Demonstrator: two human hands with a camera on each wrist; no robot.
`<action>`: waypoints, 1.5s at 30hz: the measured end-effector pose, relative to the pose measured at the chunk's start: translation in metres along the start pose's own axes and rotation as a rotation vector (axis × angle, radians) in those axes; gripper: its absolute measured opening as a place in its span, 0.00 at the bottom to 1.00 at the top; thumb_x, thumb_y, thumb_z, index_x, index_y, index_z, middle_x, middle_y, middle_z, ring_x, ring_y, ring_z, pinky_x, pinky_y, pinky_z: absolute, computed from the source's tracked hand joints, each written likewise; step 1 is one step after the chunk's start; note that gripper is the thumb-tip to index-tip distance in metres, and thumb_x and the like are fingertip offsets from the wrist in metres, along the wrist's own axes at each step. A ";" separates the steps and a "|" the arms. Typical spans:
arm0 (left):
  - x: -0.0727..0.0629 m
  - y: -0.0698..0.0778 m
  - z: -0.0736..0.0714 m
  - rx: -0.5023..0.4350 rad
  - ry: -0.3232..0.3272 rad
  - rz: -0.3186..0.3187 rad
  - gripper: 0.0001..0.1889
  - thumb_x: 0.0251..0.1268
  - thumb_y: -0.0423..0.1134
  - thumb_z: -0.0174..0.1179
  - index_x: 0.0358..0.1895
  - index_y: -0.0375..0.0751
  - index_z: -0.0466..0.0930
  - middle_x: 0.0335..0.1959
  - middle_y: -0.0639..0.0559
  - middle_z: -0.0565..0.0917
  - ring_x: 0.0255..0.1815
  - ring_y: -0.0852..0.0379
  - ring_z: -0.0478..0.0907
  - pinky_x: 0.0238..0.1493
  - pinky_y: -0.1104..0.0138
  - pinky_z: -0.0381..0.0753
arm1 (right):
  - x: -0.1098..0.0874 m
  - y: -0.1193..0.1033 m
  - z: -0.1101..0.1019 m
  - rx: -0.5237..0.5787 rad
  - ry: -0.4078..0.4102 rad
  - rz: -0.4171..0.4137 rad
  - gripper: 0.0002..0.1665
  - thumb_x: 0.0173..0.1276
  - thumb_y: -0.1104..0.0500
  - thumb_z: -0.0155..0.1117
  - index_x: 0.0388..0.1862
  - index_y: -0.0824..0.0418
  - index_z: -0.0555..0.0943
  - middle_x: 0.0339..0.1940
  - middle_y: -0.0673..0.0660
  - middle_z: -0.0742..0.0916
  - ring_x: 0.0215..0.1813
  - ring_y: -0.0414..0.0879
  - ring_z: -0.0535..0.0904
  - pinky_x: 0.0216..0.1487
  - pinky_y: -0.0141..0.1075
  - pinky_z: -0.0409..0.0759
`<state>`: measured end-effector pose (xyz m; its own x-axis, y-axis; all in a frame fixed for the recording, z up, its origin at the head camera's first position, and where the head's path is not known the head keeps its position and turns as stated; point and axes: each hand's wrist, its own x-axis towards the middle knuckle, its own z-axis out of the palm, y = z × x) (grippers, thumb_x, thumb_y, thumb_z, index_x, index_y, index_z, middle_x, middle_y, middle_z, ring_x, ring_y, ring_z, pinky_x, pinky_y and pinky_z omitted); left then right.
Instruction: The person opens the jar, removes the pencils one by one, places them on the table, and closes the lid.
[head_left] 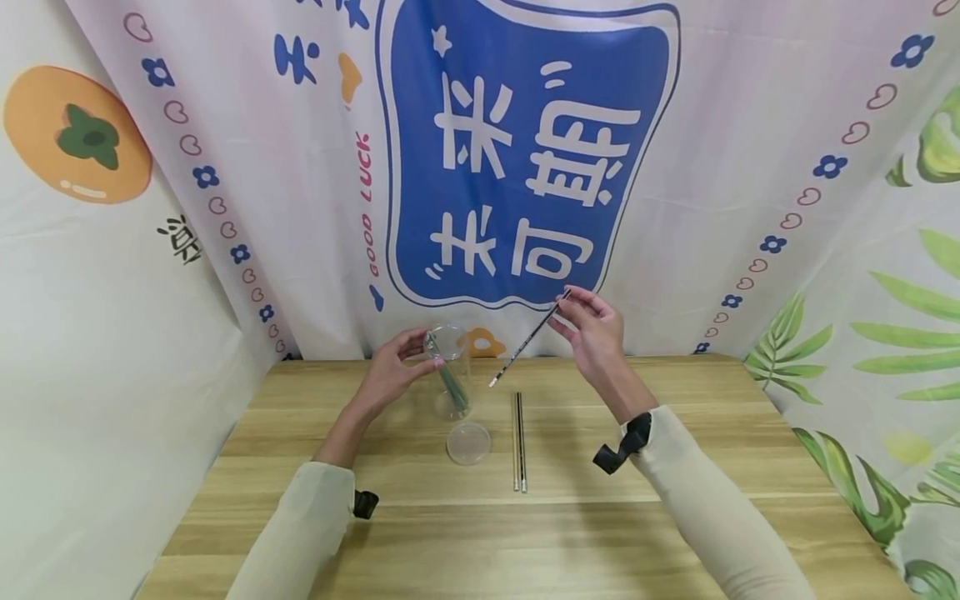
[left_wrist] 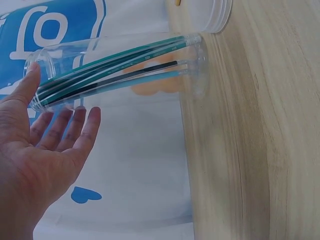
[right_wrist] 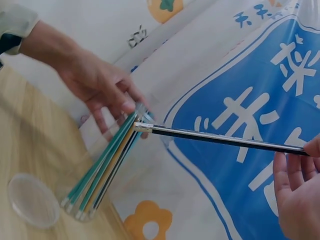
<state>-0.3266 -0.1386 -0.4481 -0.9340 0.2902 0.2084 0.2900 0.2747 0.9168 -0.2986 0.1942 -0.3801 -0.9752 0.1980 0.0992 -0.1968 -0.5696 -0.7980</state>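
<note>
- Left hand (head_left: 392, 372): thumb and fingers spread loosely round the mouth of the clear jar, gripping it; the hand covers part of the rim in the head view.
- Clear jar (head_left: 466, 360): upright near the back edge of the wood-grain table (head_left: 600, 542).
- Jarred pencils (head_left: 453, 385): leaning, eraser ends down. The head view shows only a greenish bundle; the left wrist view separates green, black and light-blue shafts; the right wrist view adds a tan one.
- Right hand (head_left: 596, 333): thumb and fingers closed in a pinch on the upper end of one dark patterned pencil (head_left: 528, 340).
- That pencil: slanting, white eraser end lowest; overlapping the jar mouth in the right wrist view, beside the jar in the head view.
- Round clear lid (head_left: 468, 442): flat, in front of the jar; partly cropped in the left wrist view.
- Two loose pencils (head_left: 519, 442): side by side, right of the lid; whole only in the head view.
- Printed curtain (head_left: 712, 167): behind, lettered blue panel.
</note>
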 end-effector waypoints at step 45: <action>0.001 0.000 0.000 -0.010 -0.006 -0.009 0.37 0.66 0.40 0.76 0.76 0.35 0.71 0.70 0.36 0.80 0.72 0.38 0.76 0.70 0.49 0.81 | -0.032 0.067 -0.064 -0.530 -0.055 0.229 0.22 0.68 0.75 0.70 0.60 0.77 0.80 0.40 0.55 0.87 0.41 0.43 0.88 0.46 0.40 0.93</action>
<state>-0.3271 -0.1388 -0.4476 -0.9352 0.2936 0.1979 0.2792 0.2681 0.9220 -0.2745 0.2013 -0.4744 -0.9936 0.0666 -0.0915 0.0836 -0.1130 -0.9901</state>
